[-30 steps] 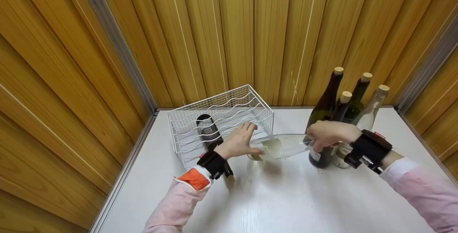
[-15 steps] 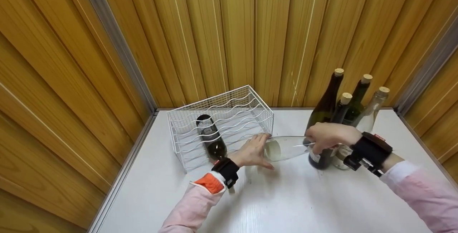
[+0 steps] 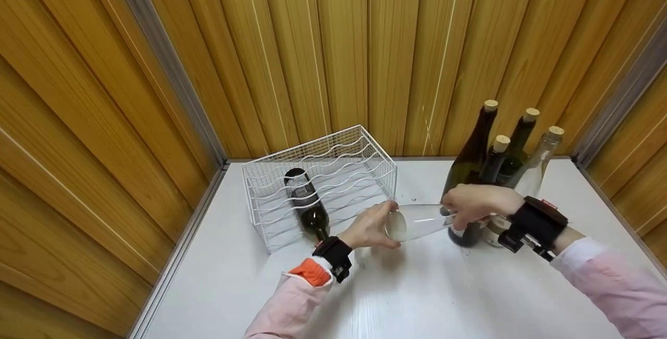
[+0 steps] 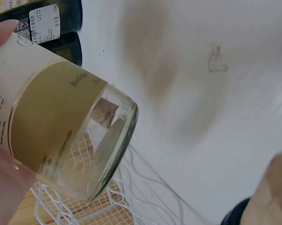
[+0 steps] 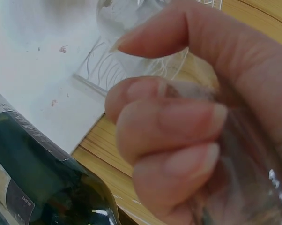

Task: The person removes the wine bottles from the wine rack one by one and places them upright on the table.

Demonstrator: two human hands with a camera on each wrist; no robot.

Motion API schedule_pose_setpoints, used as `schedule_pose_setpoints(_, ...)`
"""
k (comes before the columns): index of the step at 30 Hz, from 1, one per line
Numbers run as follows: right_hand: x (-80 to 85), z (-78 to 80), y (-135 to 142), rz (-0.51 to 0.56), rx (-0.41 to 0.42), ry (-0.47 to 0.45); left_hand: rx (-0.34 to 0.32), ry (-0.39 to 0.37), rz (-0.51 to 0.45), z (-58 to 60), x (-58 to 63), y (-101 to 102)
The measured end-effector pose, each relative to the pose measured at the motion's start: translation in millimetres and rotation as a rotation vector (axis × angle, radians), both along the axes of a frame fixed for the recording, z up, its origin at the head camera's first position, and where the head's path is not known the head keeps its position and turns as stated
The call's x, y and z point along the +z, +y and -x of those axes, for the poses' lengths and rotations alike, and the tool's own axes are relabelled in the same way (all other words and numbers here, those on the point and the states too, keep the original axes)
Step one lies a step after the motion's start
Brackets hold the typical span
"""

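A clear glass bottle with a pale label lies nearly level above the white table, held between both hands. My left hand grips its base end, thumb on the near side and fingers on the far side. In the left wrist view the label and round glass base show close up. My right hand curls round the neck, and its bent fingers hide the mouth of the bottle. Left of my hands, a white wire rack with wavy bars holds a dark wine bottle lying down, neck toward me.
Several corked bottles stand upright at the right, close behind my right hand, among them a tall dark bottle and a clear one. The wood-panelled wall rises behind the table.
My left hand has moved right, away from the rack, and now grips the clear bottle's base end more closely. My right hand has stayed on the neck; the rack bottle shows more fully.
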State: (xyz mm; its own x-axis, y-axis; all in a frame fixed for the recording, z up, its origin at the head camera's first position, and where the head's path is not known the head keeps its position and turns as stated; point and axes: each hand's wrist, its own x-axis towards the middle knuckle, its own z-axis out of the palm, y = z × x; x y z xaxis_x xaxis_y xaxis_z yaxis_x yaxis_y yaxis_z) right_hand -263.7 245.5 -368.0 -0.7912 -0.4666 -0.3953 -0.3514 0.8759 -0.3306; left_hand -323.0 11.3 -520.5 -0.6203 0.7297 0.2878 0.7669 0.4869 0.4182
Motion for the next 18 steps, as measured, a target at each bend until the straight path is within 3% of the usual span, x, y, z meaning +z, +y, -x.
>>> schedule_pose_setpoints(12,-3.8,0.2,-2.3,-0.013,-0.036,-0.034,0.019,-0.009,-0.044,-5.4,-6.2,1.3)
schedule_pose_setpoints(18,-1.9,0.2,-3.6,-0.028,-0.034,-0.035,0.023,0.03,-0.065,-7.4,-8.7,1.7)
